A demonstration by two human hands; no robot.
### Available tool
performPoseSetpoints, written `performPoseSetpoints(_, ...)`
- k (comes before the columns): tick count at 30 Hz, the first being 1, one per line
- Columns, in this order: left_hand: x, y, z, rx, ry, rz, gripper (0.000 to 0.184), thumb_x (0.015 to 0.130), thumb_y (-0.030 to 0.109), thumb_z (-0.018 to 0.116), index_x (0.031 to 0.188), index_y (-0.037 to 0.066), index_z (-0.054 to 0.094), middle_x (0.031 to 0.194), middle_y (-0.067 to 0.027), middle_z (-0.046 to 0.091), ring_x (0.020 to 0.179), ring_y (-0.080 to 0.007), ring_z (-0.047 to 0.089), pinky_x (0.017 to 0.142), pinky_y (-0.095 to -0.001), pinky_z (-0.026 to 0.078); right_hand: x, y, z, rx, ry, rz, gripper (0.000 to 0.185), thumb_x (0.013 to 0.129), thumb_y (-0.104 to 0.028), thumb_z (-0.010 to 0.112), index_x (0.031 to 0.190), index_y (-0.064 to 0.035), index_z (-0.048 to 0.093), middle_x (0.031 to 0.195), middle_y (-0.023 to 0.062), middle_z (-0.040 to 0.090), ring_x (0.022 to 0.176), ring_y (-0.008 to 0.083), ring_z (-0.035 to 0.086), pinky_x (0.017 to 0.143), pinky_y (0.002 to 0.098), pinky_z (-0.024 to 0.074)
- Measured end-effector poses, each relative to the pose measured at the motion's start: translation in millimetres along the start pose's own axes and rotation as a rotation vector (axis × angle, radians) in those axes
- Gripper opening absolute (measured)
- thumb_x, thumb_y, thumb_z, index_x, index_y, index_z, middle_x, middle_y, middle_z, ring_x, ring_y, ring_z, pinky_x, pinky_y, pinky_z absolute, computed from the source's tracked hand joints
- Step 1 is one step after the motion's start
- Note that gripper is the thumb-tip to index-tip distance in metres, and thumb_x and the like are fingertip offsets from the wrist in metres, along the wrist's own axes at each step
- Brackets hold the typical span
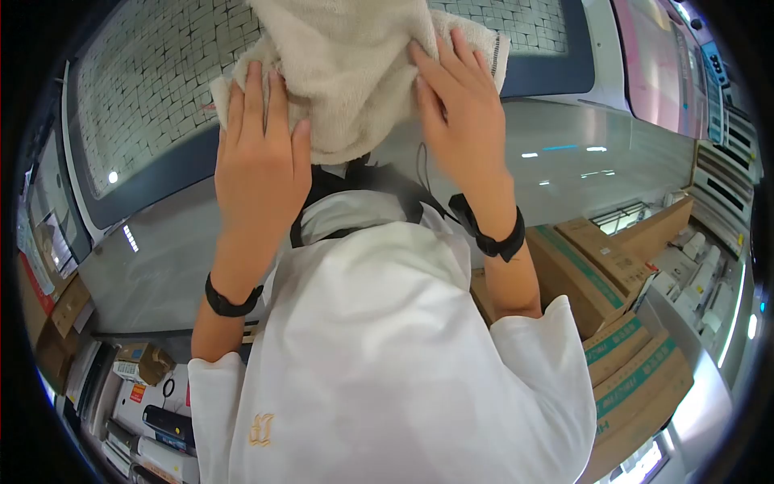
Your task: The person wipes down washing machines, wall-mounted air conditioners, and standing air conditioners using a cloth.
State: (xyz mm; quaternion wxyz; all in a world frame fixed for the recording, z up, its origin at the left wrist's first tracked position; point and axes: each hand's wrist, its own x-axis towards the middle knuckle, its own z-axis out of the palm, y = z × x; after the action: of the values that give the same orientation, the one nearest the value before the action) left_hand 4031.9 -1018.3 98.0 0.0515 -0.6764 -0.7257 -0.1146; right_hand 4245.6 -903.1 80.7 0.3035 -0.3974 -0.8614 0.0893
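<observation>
A cream terry towel lies bunched at the top centre, over a panel with a dark border and a cracked-tile pattern. My left hand rests on the towel's left part, back upward, fingers stretched out and thumb apart. On the towel's right part, near its dark-edged side, my right hand lies with its fingers spread. Neither hand is closed round the cloth. Each wrist wears a black band.
A glossy grey surface runs between the panel and my body. Cardboard boxes with green stripes stand at the lower right. At the lower left are a small carton and several long white and black units. A pink-tinted panel is at the upper right.
</observation>
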Motion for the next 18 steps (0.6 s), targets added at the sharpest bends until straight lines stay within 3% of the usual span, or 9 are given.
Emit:
performPoseSetpoints(2, 13, 5, 7, 0.005, 0.064, -0.018, 0.054, 0.095, 0.024, 0.062, 0.141, -0.003, 0.057, 0.151, -0.0214, 0.052, 0.139, -0.0427, 0.05, 0.108, -0.0459, 0.048, 11, -1, 7, -0.006, 0.038, 0.033, 0.034, 0.092, -0.009, 0.064, 0.125, -0.0083, 0.071, 0.131, 0.0192, 0.066, 0.136, 0.0425, 0.053, 0.115, 0.0521, 0.0406)
performPoseSetpoints(5, 40, 23, 25, 0.113, 0.094, -0.127, 0.053, 0.096, 0.024, 0.062, 0.14, -0.004, 0.057, 0.148, -0.0228, 0.054, 0.138, -0.0431, 0.05, 0.108, -0.0454, 0.048, 31, -33, 19, -0.278, -0.019, -0.04, 0.035, 0.09, -0.014, 0.058, 0.117, 0.0061, 0.068, 0.116, 0.0272, 0.069, 0.119, 0.0443, 0.062, 0.111, 0.053, 0.0417)
performPoseSetpoints(6, 42, 24, 27, 0.146, 0.083, -0.104, 0.053, 0.095, 0.024, 0.062, 0.141, -0.004, 0.057, 0.147, -0.0227, 0.054, 0.137, -0.043, 0.051, 0.108, -0.0453, 0.048, 28, -42, 30, -0.175, -0.027, 0.022, 0.033, 0.092, -0.012, 0.057, 0.116, 0.0086, 0.067, 0.116, 0.029, 0.068, 0.12, 0.0476, 0.06, 0.113, 0.052, 0.0405)
performPoseSetpoints(9, 40, 22, 28, 0.141, 0.088, -0.033, 0.053, 0.095, 0.024, 0.063, 0.141, -0.003, 0.057, 0.146, -0.0223, 0.055, 0.137, -0.0426, 0.051, 0.107, -0.0452, 0.049, 22, -47, 38, -0.103, -0.034, -0.045, 0.04, 0.085, -0.011, 0.069, 0.125, -0.0067, 0.07, 0.135, 0.0176, 0.064, 0.133, 0.0409, 0.055, 0.113, 0.0534, 0.0406)
performPoseSetpoints(11, 26, 13, 20, -0.01, 0.121, 0.022, 0.053, 0.095, 0.024, 0.063, 0.141, -0.002, 0.057, 0.146, -0.0219, 0.055, 0.137, -0.0423, 0.051, 0.107, -0.0455, 0.049, 8, -35, 32, 0.016, -0.014, -0.034, 0.043, 0.083, -0.01, 0.069, 0.126, -0.0079, 0.07, 0.136, 0.0171, 0.064, 0.134, 0.0409, 0.054, 0.114, 0.0533, 0.0411)
performPoseSetpoints(14, 0, 5, 3, 0.037, 0.02, 0.02, 0.053, 0.095, 0.024, 0.063, 0.141, -0.001, 0.058, 0.147, -0.0211, 0.055, 0.137, -0.0417, 0.051, 0.106, -0.0452, 0.049, -12, -19, 8, 0.007, 0.002, 0.011, 0.039, 0.087, -0.01, 0.067, 0.126, -0.0089, 0.071, 0.133, 0.0161, 0.065, 0.132, 0.0403, 0.056, 0.112, 0.0533, 0.0427)
performPoseSetpoints(18, 8, 9, 12, 0.044, 0.087, -0.026, 0.053, 0.095, 0.025, 0.063, 0.141, -0.001, 0.058, 0.148, -0.0203, 0.055, 0.138, -0.041, 0.05, 0.107, -0.0458, 0.048, -1, 15, 7, -0.032, 0.099, 0.012, 0.036, 0.089, -0.011, 0.067, 0.125, -0.0083, 0.071, 0.131, 0.0159, 0.066, 0.131, 0.0406, 0.057, 0.111, 0.0539, 0.043)
